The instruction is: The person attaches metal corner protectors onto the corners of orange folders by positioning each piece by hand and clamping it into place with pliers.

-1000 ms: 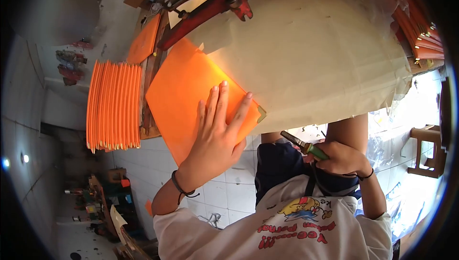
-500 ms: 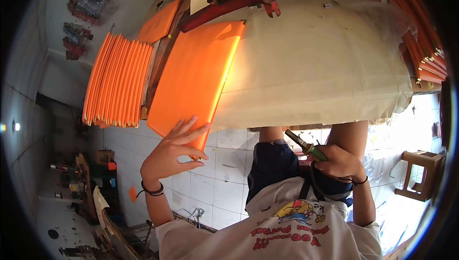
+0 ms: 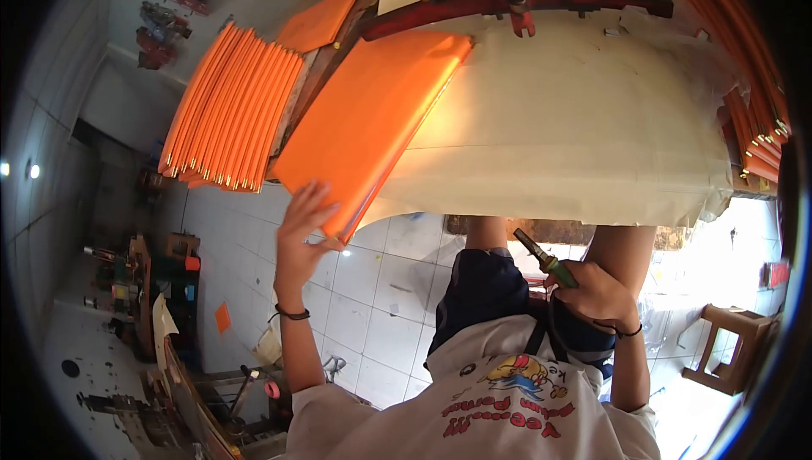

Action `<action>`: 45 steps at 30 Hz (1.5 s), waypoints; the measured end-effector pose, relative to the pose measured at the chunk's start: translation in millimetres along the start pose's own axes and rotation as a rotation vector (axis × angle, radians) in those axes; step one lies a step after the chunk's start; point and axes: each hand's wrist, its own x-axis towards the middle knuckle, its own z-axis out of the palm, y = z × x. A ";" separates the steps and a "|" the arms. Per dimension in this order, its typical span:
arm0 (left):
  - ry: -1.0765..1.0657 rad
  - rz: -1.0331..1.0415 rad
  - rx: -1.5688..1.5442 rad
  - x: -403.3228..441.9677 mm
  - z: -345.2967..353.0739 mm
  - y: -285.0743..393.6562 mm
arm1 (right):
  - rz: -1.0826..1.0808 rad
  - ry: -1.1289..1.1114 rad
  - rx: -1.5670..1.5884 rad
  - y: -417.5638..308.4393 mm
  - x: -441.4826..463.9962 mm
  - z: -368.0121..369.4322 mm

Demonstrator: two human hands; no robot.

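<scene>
Left hand (image 3: 303, 219) pinching orange folder (image 3: 372, 122), right hand (image 3: 596, 292) gripping green-handled tool (image 3: 563, 275)
Near corner overhanging the edge of pale paper (image 3: 575, 126) stretching rightward

The orange folder (image 3: 372, 117) looks smooth, the tan paper (image 3: 558, 122) matt.

the person wears a whitish t-shirt (image 3: 397, 426) with short sleeves (image 3: 326, 413), a yellow and blue cartoon print (image 3: 519, 378) and red letters (image 3: 499, 420), dark blue shorts (image 3: 476, 295), and a thin black band (image 3: 293, 314) at each wrist.
</scene>
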 end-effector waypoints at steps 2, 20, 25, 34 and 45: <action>-0.061 0.040 0.121 6.3 8.7 4.1 | -0.016 0.021 0.022 -1.9 -1.5 -0.9; 0.784 0.368 0.224 41.0 -5.0 45.5 | -0.034 0.058 -0.005 -3.9 -11.5 4.0; 0.868 0.386 0.384 72.1 -40.1 80.5 | -0.048 0.027 0.060 4.2 -12.9 3.7; 0.685 0.617 0.509 153.9 -71.1 134.4 | -0.073 0.030 0.096 9.5 -10.8 8.6; 0.574 0.568 0.526 176.8 -52.2 190.2 | -0.140 0.018 0.026 0.2 -14.2 3.2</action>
